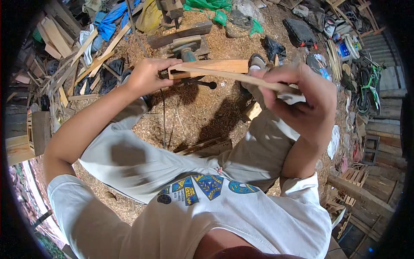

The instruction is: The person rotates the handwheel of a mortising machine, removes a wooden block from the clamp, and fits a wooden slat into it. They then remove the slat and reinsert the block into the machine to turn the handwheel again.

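Note:
My left hand (148, 77) is closed on the left end of a wooden piece (228, 65), which looks like a narrow hollow frame and lies across the view. In my right hand (302, 97), the fingers are wrapped round a thin wooden strip (233, 75). The strip slants from my right hand towards the left end of the wooden piece, crossing in front of it. Whether its tip touches the piece is hard to tell. Behind the piece stands a vise (188, 54) with a greenish body, its handle (209, 85) showing below the wood.
Shavings (194, 108) cover the ground between my legs, where a wooden piece (207, 147) lies. Scrap boards (54, 36) are piled at the left. A black case (300, 33) and a green motorbike (368, 82) are at the right.

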Available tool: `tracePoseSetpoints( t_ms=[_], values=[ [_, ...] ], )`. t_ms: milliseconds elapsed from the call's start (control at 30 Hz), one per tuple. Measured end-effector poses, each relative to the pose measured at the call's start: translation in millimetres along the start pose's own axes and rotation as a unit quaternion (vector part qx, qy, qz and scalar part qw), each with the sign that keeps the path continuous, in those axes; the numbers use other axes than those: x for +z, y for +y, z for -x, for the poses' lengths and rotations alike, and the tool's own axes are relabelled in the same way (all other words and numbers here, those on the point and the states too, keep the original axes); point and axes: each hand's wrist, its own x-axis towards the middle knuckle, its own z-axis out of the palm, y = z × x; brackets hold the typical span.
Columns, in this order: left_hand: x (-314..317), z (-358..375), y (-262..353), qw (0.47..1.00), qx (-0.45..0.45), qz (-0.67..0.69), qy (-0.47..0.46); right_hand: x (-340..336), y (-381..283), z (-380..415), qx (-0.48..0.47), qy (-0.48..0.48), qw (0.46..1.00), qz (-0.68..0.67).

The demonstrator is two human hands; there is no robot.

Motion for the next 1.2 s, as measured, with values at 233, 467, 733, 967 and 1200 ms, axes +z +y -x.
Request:
tracePoseSetpoints(
  t_ms=[233, 467, 733, 967, 1200],
  values=[
    [4.1, -0.8, -4.9, 0.999, 0.040, -0.012, 0.025, 13.4, 1.3, -5.2, -0.158, -0.041, 0.986, -0.017],
    [5.9, -0.1, -5.8, 0.997, 0.062, -0.018, 0.042, 39.9, -0.4, -7.1, -0.238, 0.006, 0.971, -0.012],
    [9.7, -0.7, -9.4, 0.998, 0.056, -0.024, 0.036, 57.8, -5.3, -6.6, -0.224, 0.016, 0.974, -0.004],
    [11.0, -0.6, -11.1, 0.995, 0.070, -0.044, 0.046, 69.9, -10.3, -5.9, -0.186, 0.009, 0.982, 0.019],
    [8.6, 0.1, -11.3, 0.996, 0.071, -0.011, 0.051, 101.1, 7.9, -12.7, -0.148, -0.004, 0.989, -0.004]
  ],
)
